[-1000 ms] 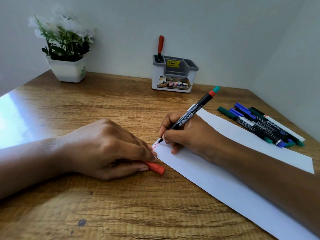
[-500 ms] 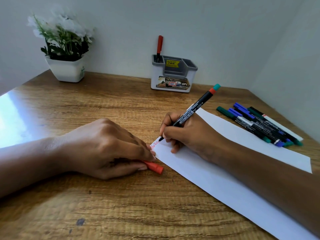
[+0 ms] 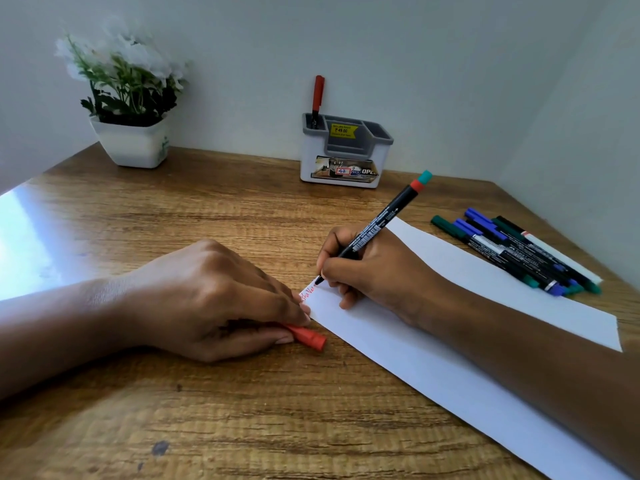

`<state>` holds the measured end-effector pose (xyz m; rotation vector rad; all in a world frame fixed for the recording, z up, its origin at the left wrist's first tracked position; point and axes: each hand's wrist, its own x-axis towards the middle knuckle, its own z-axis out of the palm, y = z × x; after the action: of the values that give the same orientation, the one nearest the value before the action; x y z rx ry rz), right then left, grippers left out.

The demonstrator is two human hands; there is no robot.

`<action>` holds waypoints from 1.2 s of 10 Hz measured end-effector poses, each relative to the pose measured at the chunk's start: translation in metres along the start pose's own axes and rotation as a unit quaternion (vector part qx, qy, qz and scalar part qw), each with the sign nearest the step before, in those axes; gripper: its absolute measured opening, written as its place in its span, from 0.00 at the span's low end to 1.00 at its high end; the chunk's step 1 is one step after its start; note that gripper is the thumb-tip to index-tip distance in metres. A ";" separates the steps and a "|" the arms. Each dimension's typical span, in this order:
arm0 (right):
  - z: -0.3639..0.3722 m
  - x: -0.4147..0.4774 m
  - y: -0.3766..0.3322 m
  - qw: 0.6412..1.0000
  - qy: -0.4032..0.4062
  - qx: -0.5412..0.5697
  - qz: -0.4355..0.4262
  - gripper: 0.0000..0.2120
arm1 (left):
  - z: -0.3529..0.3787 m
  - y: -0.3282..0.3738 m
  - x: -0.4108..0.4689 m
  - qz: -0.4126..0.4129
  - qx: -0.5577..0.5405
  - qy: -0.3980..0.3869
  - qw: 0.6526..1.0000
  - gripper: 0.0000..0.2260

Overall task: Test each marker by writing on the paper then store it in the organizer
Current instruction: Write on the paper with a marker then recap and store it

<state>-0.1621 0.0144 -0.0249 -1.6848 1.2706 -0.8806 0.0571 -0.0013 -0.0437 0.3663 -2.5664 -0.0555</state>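
1 black marker (image 3: pixel 377 226) sits in the right hand (image 3: pixel 374 268), fingers (image 3: pixel 332 268) curled round it, its tip touching the paper (image 3: pixel 450 341) at a corner beside red writing. The left hand (image 3: pixel 214 299) pinches a red cap (image 3: pixel 308 337) on the worktop (image 3: pixel 173 209), a fingertip touching that corner. A red-capped marker (image 3: pixel 317 95) stands in the organizer (image 3: pixel 346 154), left compartment; several loose markers (image 3: pixel 512 251) lie beside the paper.

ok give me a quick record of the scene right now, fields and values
right hand: grips marker, tip on paper
left hand: holds red cap, rests on desk at paper's corner
writing: red, at that corner
organizer: by back wall
stored marker: upright in organizer's left slot
spare markers: capped, lying right of paper
plant: back left
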 end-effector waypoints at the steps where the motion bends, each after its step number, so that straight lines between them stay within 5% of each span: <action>1: -0.001 0.000 0.001 1.000 -0.003 0.000 0.000 0.02 | -0.001 0.000 0.001 0.010 0.000 -0.004 1.000 0.21; 10: 0.002 0.001 -0.001 1.000 0.026 -0.003 0.007 0.11 | 0.002 -0.002 -0.003 -0.011 0.017 -0.028 0.999 0.12; 12: -0.003 0.002 -0.001 0.991 0.065 0.107 0.038 0.08 | 0.003 -0.005 -0.004 -0.015 0.017 -0.030 0.999 0.09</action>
<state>-0.1641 0.0115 -0.0229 -1.4221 1.2679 -1.0555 0.0597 -0.0049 -0.0485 0.4208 -2.6244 -0.0352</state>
